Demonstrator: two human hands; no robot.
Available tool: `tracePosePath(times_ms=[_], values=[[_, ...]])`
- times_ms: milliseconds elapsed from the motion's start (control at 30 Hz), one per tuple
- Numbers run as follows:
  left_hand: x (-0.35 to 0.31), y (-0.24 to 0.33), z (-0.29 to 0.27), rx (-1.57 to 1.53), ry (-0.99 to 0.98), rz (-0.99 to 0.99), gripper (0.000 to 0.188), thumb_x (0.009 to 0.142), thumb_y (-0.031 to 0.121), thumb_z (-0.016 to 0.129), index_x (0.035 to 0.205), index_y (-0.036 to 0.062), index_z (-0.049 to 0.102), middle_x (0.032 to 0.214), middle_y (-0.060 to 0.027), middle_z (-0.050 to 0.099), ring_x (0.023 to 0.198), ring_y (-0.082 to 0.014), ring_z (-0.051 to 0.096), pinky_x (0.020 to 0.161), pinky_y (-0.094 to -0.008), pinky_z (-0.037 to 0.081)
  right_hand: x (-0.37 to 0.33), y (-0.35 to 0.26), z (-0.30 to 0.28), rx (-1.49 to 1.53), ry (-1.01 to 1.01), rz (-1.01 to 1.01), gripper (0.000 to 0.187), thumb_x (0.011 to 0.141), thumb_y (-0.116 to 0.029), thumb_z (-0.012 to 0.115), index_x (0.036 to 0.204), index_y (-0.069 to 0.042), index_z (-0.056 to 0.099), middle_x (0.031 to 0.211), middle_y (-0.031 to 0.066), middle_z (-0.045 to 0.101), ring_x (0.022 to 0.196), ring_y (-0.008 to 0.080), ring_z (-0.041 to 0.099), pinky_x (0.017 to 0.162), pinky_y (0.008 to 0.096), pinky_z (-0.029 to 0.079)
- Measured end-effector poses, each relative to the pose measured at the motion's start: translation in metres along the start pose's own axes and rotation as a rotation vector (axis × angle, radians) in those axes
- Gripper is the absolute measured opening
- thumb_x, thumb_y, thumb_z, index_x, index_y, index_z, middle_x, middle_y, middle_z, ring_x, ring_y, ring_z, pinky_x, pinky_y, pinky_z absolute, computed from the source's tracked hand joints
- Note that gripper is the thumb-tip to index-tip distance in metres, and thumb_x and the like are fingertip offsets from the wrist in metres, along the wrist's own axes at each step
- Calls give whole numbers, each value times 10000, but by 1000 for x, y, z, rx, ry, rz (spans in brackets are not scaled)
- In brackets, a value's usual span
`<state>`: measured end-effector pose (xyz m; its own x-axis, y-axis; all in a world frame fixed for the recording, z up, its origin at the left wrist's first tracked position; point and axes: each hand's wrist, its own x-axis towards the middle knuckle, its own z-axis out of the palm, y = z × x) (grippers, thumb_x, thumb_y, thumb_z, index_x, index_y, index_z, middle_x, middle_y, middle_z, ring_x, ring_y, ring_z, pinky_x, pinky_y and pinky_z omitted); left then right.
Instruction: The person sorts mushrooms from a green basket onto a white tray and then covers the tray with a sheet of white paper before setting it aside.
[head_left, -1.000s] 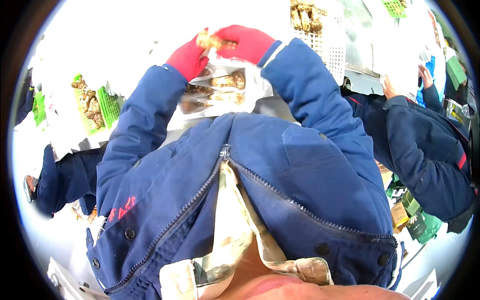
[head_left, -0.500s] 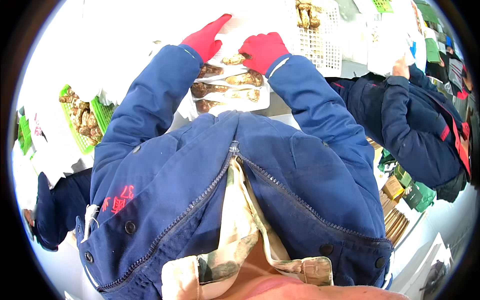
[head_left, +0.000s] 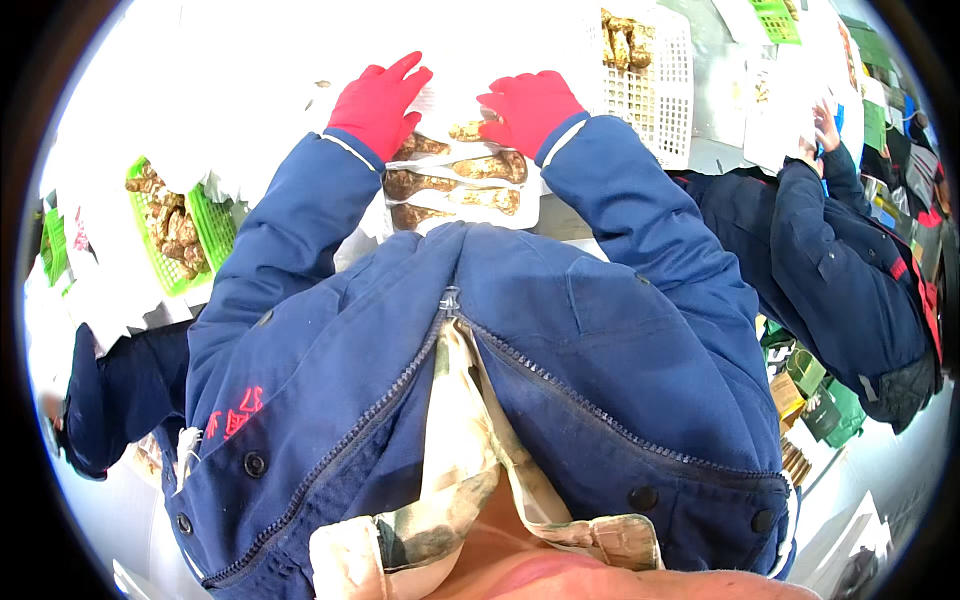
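My left hand (head_left: 378,108), in a red glove, is open above the far left side of a white tray (head_left: 520,218), its fingers spread and nothing in them. At the tray's far right corner is my right hand (head_left: 535,110), also red-gloved. Its fingers and thumb are apart, and the thumb touches the end of a brown-and-cream mushroom (head_left: 465,131). Several more long mushrooms (head_left: 490,168) lie crosswise in the tray in two columns, with white strips between them. My jacket front hides the tray's near edge.
A white slotted basket (head_left: 660,95) holding mushrooms stands to the right. On the left is a green basket (head_left: 165,225) full of mushrooms. A co-worker in dark blue (head_left: 830,270) is at my right; another's dark sleeve (head_left: 125,400) shows at left.
My left hand has drawn back left and nearer, its fingers spreading. My right hand has loosened around the mushroom, which now sits slightly lower in view, in the tray.
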<state>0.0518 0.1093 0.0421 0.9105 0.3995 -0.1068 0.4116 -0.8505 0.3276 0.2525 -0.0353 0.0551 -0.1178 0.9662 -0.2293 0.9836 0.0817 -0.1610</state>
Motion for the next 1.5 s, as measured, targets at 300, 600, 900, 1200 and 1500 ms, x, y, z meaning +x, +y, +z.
tracePosePath(times_ms=[300,600,900,1200,1500], values=[[2,-1,7,101,52,-10,537,743,175,726,1249,161,548,1317,-57,526,1085,-294,565,950,-413,427,26,11,10,91,193,49,148,875,-265,600,935,-151,673,948,53,646,922,231,623,805,380,450],[14,-3,19,71,18,28,197,738,139,694,924,114,631,1097,-74,602,902,-286,613,778,-414,488,43,3,13,-101,-119,44,125,822,-260,627,874,-169,695,967,8,611,967,222,572,837,423,393],[-3,5,14,96,215,187,131,789,73,570,917,56,593,1111,-110,630,1042,-311,597,890,-415,487,35,2,20,17,42,-177,79,798,-164,630,855,-144,681,908,22,606,900,222,590,782,375,451],[-15,4,9,-81,106,166,238,762,76,611,999,83,586,952,-111,626,967,-300,586,895,-435,449,17,1,19,168,44,-123,373,876,-223,556,1242,-155,574,931,54,646,809,242,627,711,384,467],[-21,-5,18,-10,16,185,111,803,88,634,908,100,599,899,-89,602,956,-309,573,963,-470,417,8,-3,23,212,11,-113,455,928,-428,499,1317,-193,534,1099,52,620,953,250,587,818,418,426]])
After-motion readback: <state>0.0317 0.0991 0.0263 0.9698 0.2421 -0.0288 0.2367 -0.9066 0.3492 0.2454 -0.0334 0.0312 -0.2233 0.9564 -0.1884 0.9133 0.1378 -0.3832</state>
